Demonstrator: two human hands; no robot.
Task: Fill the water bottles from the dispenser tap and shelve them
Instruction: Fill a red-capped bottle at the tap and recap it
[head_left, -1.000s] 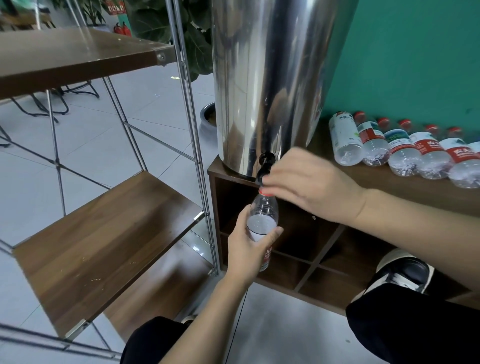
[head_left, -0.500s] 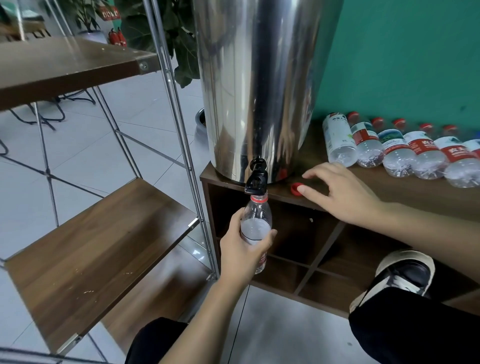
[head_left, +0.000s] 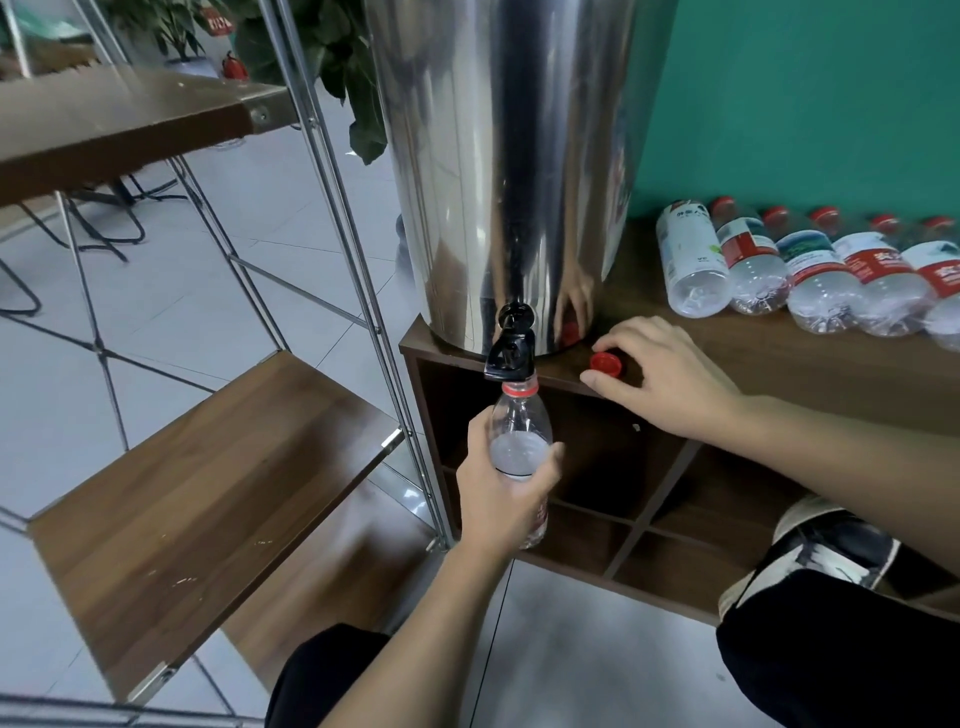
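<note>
1. Clear plastic bottle (head_left: 519, 441), uncapped, stands upright just under the black tap (head_left: 511, 353), gripped by the left hand (head_left: 501, 493).
2. Right hand (head_left: 665, 379) rests on the worktop (head_left: 779, 364), fingers loosely touching the red cap (head_left: 606, 362).

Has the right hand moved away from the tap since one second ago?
Yes. The right hand left the tap and now rests rightward on the cabinet top by the red cap.
</note>
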